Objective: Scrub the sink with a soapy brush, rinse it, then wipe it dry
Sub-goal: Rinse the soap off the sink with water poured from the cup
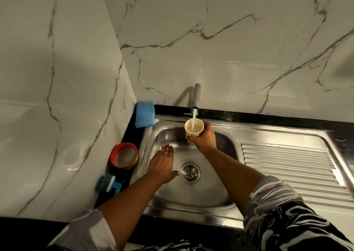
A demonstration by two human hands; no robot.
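Left of the drain (190,173) the brush (109,182) lies off the sink (191,198); our left hand (162,164) spreads flat, released, just beside the drain. Beyond it our right hand (204,137) grasps a cup (193,129) under the tap (195,97), gathering rinse water, we judge.

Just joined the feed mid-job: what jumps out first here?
The running tap at the back of the sink stands out first, pouring into a flowered cup that the right hand holds under it. The left hand is spread open in the sink, just left of the drain. On the dark ledge to the left sit a blue cloth, a red bowl and a blue brush.
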